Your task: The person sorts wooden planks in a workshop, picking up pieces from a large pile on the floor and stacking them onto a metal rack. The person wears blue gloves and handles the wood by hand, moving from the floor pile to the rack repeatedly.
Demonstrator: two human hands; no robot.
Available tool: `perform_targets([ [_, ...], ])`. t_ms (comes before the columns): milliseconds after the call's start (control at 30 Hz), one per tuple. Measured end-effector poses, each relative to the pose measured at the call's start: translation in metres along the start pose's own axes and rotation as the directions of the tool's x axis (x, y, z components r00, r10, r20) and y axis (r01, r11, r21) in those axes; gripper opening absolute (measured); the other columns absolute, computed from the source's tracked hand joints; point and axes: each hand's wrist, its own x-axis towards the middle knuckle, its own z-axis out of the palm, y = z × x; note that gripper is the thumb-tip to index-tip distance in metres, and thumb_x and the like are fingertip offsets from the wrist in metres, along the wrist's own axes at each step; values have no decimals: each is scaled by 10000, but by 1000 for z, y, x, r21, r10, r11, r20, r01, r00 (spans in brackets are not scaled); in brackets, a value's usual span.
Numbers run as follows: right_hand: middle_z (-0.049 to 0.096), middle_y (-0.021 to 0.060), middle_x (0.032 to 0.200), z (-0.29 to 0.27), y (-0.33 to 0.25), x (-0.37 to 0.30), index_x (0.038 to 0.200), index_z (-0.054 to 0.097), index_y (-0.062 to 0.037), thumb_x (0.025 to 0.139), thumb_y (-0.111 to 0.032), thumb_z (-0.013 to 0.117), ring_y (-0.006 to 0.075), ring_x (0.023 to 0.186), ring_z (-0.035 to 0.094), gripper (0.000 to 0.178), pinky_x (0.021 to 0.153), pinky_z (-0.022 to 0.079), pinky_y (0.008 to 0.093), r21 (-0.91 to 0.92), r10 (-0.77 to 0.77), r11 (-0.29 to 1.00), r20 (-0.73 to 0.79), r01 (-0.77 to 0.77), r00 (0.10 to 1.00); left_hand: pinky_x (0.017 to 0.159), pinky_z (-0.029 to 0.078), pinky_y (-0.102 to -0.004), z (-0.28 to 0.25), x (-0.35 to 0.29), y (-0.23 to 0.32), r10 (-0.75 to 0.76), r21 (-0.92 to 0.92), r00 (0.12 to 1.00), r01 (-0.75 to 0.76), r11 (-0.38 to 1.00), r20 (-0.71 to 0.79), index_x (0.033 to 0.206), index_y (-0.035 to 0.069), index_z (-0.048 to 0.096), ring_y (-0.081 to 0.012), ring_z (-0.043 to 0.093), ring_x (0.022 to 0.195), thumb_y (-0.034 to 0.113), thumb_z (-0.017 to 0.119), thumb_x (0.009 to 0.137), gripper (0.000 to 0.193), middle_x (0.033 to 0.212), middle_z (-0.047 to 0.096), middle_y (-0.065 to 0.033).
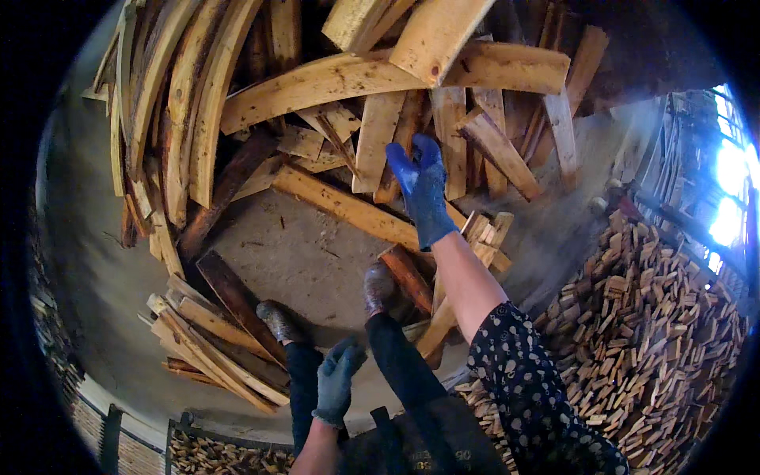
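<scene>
My right hand (423,194), in a blue and grey glove, reaches forward to the leaning wooden boards. Its thumb and fingers are apart, with no board between them. Just left of its thumb is a pale upright board (378,142); another narrow board (450,146) stands right of its fingers. Above it a long curved-looking plank (324,85) lies across the stack, and a wide board (438,39) slants down over that plank. My left hand (337,381), in a grey glove, hangs low before my legs. Its fingers are loosely bent, and nothing shows in them.
Long slabs (170,103) lean at the left. A plank (344,207) lies across the floor ahead of my feet. Loose boards (214,340) lie left of my boots, and a reddish piece (408,279) right. A big heap of short wood pieces (641,340) fills the right.
</scene>
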Motion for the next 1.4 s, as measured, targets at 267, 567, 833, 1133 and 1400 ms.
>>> perform_targets([
  [267, 612, 117, 1025, -42, -89, -6, 1133, 574, -2, 805, -60, 655, 240, 948, 598, 342, 851, 489, 336, -268, -512, 787, 217, 556, 831, 877, 500, -320, -15, 3, 16, 30, -49, 998, -33, 998, -62, 1202, 4, 551, -180, 606, 964, 146, 566, 925, 312, 1088, 616, -74],
  [567, 616, 194, 1107, -97, -241, 114, 1154, 588, -11, 721, -311, 731, 332, 1057, 580, 546, 899, 466, 413, -825, -30, -98, 562, 557, 827, 883, 494, -311, -14, -11, 29, 41, -54, 999, -40, 998, 16, 1212, -1, 545, -168, 606, 961, 151, 581, 920, 332, 1102, 614, -67],
  [833, 658, 58, 972, -149, -156, -80, 1173, 593, -58, 863, -458, 622, 152, 858, 594, 507, 796, 480, 323, -635, 585, 771, 736, 47, 341, 889, 477, -309, 24, -25, 58, 75, -232, 991, -48, 971, 111, 1245, 10, 525, -165, 585, 1012, 167, 578, 925, 360, 1152, 591, -57],
  [1133, 619, 64, 1059, -197, -166, -309, 1220, 547, -8, 902, -264, 619, 124, 980, 574, 414, 836, 490, 293, -565, 834, 418, 550, -712, 53, 702, 549, -314, 59, -77, 41, -235, -153, 952, 267, 952, 198, 1039, 14, 613, -160, 651, 795, 223, 672, 853, 286, 922, 656, -69],
  [1400, 475, 125, 1300, -180, -127, -247, 1434, 253, -35, 865, -295, 657, 241, 1171, 487, 744, 1001, 394, 355, -157, 473, 858, 614, -489, 633, 774, 512, -348, 90, -124, -31, -105, 320, 956, 13, 947, 272, 1157, -21, 515, -230, 646, 858, 218, 654, 838, 423, 987, 652, -118],
])
